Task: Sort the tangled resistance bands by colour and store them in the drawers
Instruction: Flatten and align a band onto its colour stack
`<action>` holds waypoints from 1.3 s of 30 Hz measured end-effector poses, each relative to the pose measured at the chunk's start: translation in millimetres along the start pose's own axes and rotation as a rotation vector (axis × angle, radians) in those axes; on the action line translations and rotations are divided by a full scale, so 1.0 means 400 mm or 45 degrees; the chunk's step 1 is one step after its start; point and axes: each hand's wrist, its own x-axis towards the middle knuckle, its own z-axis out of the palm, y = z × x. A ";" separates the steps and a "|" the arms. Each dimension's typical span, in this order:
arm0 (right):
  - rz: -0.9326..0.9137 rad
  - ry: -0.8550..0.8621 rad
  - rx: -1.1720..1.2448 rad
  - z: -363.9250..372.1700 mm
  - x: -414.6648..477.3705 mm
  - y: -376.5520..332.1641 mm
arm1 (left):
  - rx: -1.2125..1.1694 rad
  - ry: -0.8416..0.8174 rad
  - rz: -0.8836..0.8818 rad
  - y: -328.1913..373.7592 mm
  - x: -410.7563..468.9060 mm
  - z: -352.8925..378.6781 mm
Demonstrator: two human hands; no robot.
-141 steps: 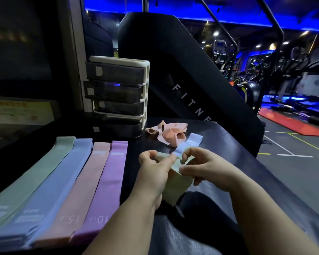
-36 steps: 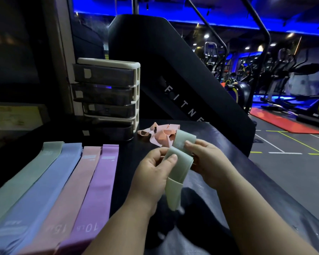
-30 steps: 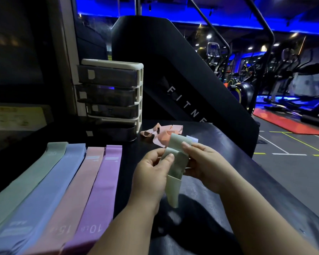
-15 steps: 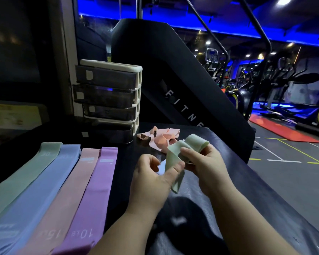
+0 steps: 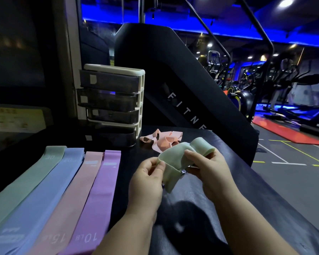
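I hold a twisted pale green band (image 5: 175,161) above the dark table. My left hand (image 5: 145,179) pinches its left fold between thumb and forefinger. My right hand (image 5: 208,168) grips its right part, where a loop (image 5: 203,148) sticks up behind the fingers. A tangled peach band (image 5: 162,141) lies on the table beyond my hands. At the left, flat bands lie side by side: green (image 5: 26,179), blue (image 5: 44,188), pink (image 5: 72,192) and purple (image 5: 98,188). The drawer unit (image 5: 114,100) stands at the back with its dark drawers pushed in.
The dark table (image 5: 219,208) runs forward, its right edge dropping to the gym floor (image 5: 293,172). A black slanted machine housing (image 5: 173,85) rises behind the drawer unit. A pillar (image 5: 66,61) stands at the left rear.
The green band was folded upright between my hands; now it is pulled out sideways, my left hand pinching one fold and a loop standing up behind my right. A pale blue strip seen earlier no longer shows.
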 end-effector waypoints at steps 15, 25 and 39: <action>0.029 -0.020 0.024 0.004 0.003 0.019 | -0.027 -0.203 -0.097 0.014 -0.010 0.008; -0.024 0.084 0.157 -0.015 0.012 0.019 | 0.499 0.065 0.066 0.015 -0.004 0.005; 0.005 0.084 0.298 -0.018 0.011 0.012 | -0.031 -0.149 -0.333 0.018 -0.002 0.000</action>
